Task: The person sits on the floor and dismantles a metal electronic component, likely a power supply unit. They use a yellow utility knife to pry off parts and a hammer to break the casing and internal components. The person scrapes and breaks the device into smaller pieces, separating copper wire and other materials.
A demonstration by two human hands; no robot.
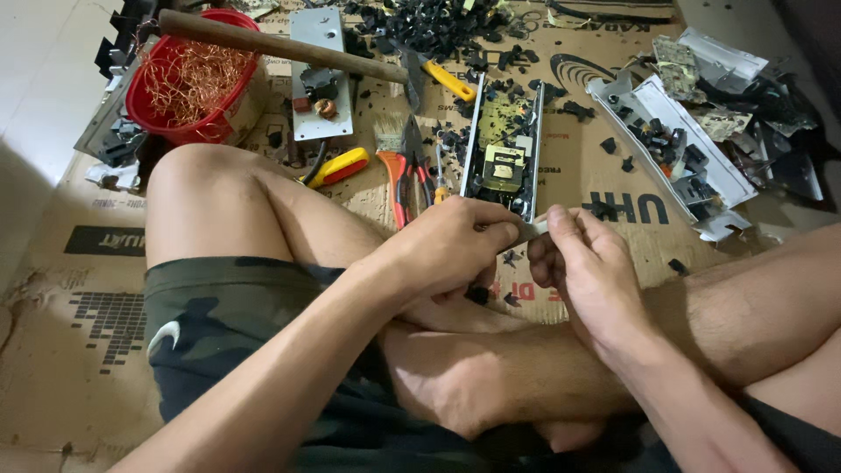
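I sit cross-legged on flattened cardboard (79, 350). My left hand (451, 245) and my right hand (583, 263) meet above my legs, both pinching one small pale grey part (534, 229) between their fingertips. The part is mostly hidden by my fingers. Just beyond my hands lies an opened metal circuit tray (504, 144) with a yellow transformer on its board.
Red-handled pliers (399, 180), a small brush and yellow-handled tools lie left of the tray. A wooden-handled hammer (280, 44) rests across a red basket of copper wire (188, 79). Black plastic scraps (438, 26) pile at the back. White trays with parts (674, 149) sit at the right.
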